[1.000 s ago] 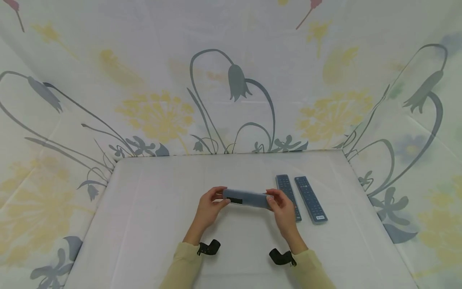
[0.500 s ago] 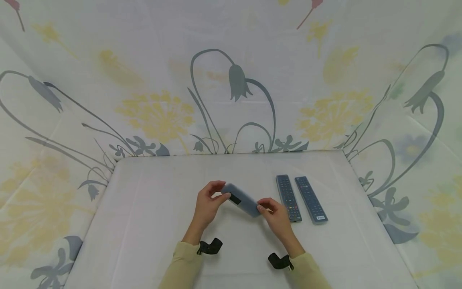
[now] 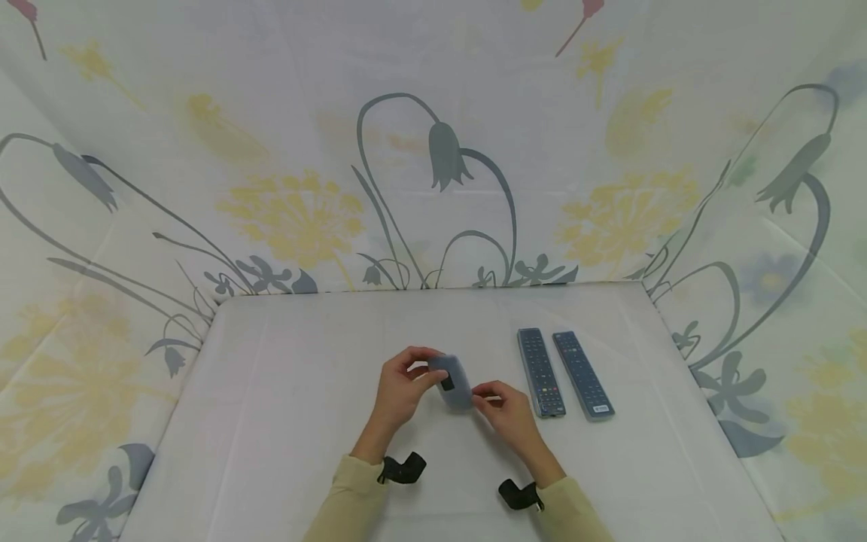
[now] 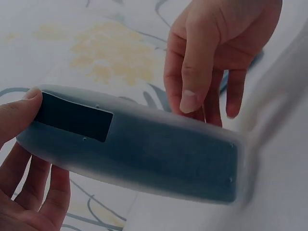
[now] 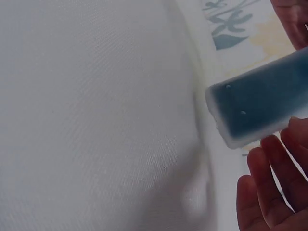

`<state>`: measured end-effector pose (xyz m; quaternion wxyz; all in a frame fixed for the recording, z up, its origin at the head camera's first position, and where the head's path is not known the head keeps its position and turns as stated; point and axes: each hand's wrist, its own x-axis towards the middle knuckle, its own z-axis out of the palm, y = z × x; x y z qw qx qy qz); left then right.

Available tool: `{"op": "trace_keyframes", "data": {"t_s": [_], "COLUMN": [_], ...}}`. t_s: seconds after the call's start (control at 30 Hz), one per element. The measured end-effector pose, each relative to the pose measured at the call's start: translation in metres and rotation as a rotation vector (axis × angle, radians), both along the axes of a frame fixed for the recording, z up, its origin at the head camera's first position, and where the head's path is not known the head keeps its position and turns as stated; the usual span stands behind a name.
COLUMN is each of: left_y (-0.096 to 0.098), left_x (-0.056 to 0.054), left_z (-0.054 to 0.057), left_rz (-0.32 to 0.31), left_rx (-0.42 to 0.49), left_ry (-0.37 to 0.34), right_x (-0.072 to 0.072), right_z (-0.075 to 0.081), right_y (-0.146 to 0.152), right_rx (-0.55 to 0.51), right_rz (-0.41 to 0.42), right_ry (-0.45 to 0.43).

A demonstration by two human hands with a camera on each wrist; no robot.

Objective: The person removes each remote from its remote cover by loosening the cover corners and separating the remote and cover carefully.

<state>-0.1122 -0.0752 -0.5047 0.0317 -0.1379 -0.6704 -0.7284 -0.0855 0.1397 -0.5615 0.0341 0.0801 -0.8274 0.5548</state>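
A remote control (image 3: 457, 395) in a frosted, translucent sleeve is held above the table, its back toward me. A dark rectangular cutout (image 4: 74, 118) shows near one end. That end is in the grip of my left hand (image 3: 400, 390), thumb on the back and fingers underneath. My right hand (image 3: 509, 418) pinches lightly at the long edge, its thumb and fingertips right at the sleeve's rim in the right wrist view. The remote's far end (image 5: 240, 113) sticks out beyond the right fingers.
Two more sleeved remotes lie face up on the white tabletop (image 3: 284, 421), right of my hands: one nearer (image 3: 540, 373) and one farther right (image 3: 584, 376), with a small white label. Flower-printed cloth (image 3: 433, 211) rises around the table's back and sides.
The held remote has turned from lying crosswise to pointing more toward me. My right hand has moved left and down with it, uncovering the nearer remote on the table.
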Motion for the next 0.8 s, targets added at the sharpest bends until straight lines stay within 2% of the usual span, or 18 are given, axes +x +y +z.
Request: {"op": "trace_keyframes", "data": {"t_s": [0.13,0.23,0.37,0.6,0.67,0.8], "left_y": [0.003,0.004,0.006,0.009,0.010,0.011], "left_x": [0.001,0.007,0.014,0.014,0.014,0.015], "left_z": [-0.001,0.011,0.026,0.022,0.022,0.023], "left_rz": [0.003,-0.005,0.001,0.008,0.006,-0.003], "left_rx": [-0.076,-0.090,-0.105,-0.126,-0.129,-0.135], "left_ry": [0.052,0.062,0.080,0.180,0.186,0.179], "right_x": [-0.002,-0.003,-0.004,-0.006,-0.008,-0.010], "right_z": [0.000,0.004,0.018,0.038,0.039,0.039], "right_y": [-0.002,-0.004,-0.010,-0.018,-0.019,-0.019], "right_rx": [0.018,0.018,-0.002,-0.008,-0.006,0.004], "right_rz": [0.017,0.026,0.024,0.017,0.028,0.052], "right_ry": [0.054,0.113,0.259,0.529,0.574,0.604]}}
